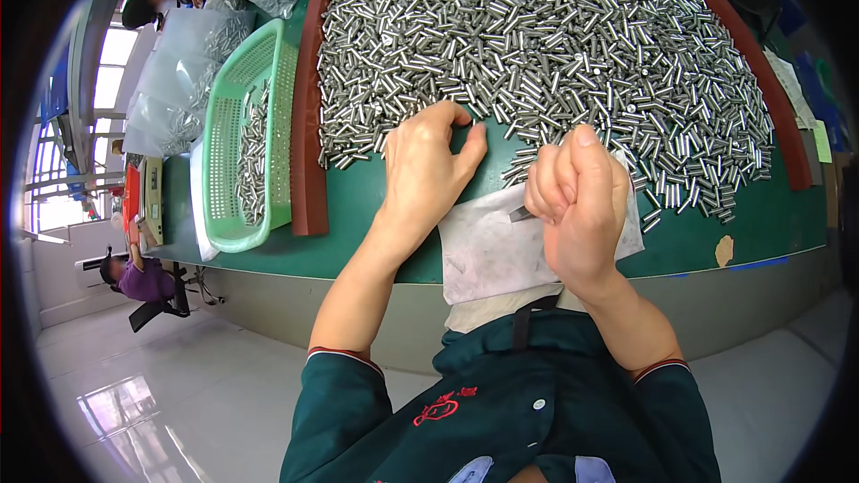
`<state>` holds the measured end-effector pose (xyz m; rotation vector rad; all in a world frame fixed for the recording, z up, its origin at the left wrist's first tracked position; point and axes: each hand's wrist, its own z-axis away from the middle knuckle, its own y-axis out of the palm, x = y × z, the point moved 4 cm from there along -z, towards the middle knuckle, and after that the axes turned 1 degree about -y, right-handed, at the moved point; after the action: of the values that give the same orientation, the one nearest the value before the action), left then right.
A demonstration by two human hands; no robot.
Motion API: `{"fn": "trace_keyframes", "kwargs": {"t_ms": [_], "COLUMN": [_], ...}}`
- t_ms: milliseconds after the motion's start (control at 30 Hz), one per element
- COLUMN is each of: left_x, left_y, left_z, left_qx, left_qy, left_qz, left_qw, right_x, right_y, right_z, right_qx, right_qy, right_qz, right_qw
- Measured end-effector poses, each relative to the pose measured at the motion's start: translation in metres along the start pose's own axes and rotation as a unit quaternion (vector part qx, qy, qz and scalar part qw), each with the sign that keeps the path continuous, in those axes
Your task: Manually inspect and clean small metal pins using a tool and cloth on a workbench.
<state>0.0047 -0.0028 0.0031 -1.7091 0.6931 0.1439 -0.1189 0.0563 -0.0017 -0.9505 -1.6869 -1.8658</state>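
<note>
My left hand [428, 168] rests on the green worktop [698, 237] at the near edge of the heap of small metal pins [546, 45], fingers curled, thumb and forefinger tips pinched close together at the heap's margin; whether a pin sits between them I cannot tell. My right hand [577, 206] is closed in a loose fist over the white cloth [488, 250] at the worktop's near edge, a thin dark tool tip [521, 213] protruding from it on the thumb side. Pins cover most of the worktop up to the brown raised border [309, 116]. Green perforated basket [246, 139] beyond the left border, some pins inside. Clear bags of pins [179, 80] farther left.
</note>
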Motion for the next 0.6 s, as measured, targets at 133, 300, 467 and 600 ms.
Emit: {"fn": "trace_keyframes", "kwargs": {"t_ms": [133,300,467,600], "left_x": [0.000,0.011,0.026,0.027], "left_y": [-0.002,-0.002,0.003,0.006], "left_z": [0.006,0.008,0.011,0.013], "left_qx": [0.023,0.057,0.168,0.219], "left_qy": [0.006,-0.048,-0.171,-0.199], "left_qz": [0.035,0.246,0.551,0.643], "left_qw": [0.999,0.967,0.800,0.707], "right_x": [-0.001,0.000,0.001,-0.001], "right_y": [0.002,0.000,-0.001,0.000], "right_z": [-0.001,-0.001,0.001,0.000], "right_qx": [0.005,-0.001,0.004,0.003], "right_qy": [-0.003,-0.006,0.013,0.012], "right_qz": [0.003,0.003,-0.021,-0.025], "right_qw": [1.000,1.000,1.000,1.000]}}
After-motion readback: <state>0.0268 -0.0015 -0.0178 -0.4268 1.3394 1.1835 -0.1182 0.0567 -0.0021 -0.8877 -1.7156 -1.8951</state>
